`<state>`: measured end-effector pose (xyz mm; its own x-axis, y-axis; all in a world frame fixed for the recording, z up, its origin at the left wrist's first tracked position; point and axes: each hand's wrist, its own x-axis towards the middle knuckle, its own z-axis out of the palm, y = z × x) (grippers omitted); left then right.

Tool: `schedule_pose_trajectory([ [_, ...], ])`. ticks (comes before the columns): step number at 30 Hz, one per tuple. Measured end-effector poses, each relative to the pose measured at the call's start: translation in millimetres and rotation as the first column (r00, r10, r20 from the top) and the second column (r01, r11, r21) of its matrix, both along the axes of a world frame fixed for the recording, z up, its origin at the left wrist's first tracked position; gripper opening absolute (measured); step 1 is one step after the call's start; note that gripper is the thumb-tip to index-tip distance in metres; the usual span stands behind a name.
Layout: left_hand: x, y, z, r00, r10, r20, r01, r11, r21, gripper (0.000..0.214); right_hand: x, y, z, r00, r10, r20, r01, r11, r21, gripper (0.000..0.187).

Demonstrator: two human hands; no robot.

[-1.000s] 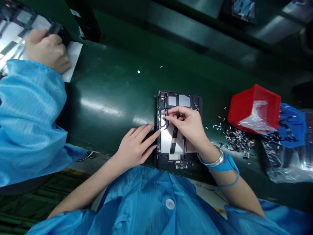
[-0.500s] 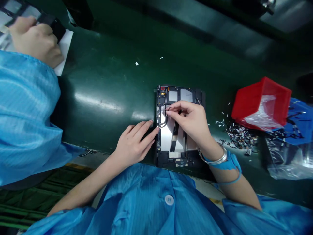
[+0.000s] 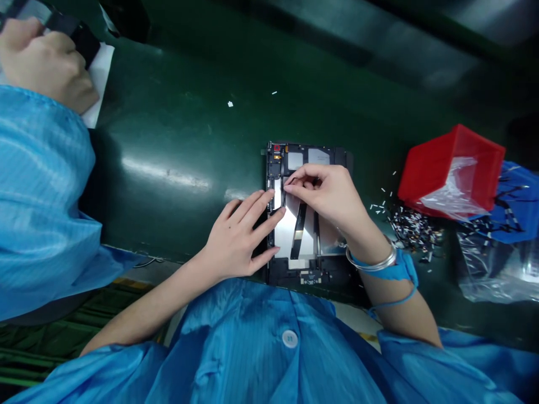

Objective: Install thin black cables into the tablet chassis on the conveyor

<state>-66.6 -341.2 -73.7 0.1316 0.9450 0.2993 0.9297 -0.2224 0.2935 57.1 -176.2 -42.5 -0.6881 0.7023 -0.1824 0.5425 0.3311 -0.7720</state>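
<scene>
An opened tablet (image 3: 283, 231) lies on the green bench in front of me, its inside facing up with silver battery panels, dark ribbon cables and small circuit boards. My left hand (image 3: 239, 240) is spread over its left edge, fingertips resting on the narrow side strip, holding nothing. Above the panels my right hand (image 3: 326, 191) pinches a thin black cable (image 3: 284, 194) between thumb and forefinger; the rest of its fingers are curled. Part of the cable is hidden by my fingers. Below the right hand a black ribbon cable (image 3: 298, 233) lies slantwise across the battery.
At the right stand a red bin (image 3: 429, 174) with clear plastic inside and a blue bin (image 3: 524, 207) with black strips. A heap of small parts (image 3: 415, 227) lies beside them, near a clear bag (image 3: 484, 275). Another person's hand (image 3: 48, 70) is at upper left.
My left hand has moved right and up, from beside the tablet onto its edge. The black cable's loop, seen before, is now mostly covered. My right hand keeps its pinch.
</scene>
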Motion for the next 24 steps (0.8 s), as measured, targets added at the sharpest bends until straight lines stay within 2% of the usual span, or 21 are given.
schedule_pose_trajectory([
  [9,0.2,0.0,-1.3,0.999,-0.012,-0.036,0.011,0.999,-0.032,0.05,-2.6,-2.0,-1.4,1.0,-0.005,0.031,0.003,0.999,0.035,0.006],
  [15,-1.4,3.3,3.5,0.991,-0.11,-0.076,0.107,0.993,-0.049,0.051,-4.1,-2.2,0.4,0.999,-0.006,0.051,0.003,0.998,0.058,0.004],
  [24,-10.8,10.2,5.4,0.973,-0.194,-0.123,0.192,0.981,-0.034,0.05,-4.9,-1.9,2.3,0.997,0.001,0.073,-0.006,0.998,0.067,0.004],
])
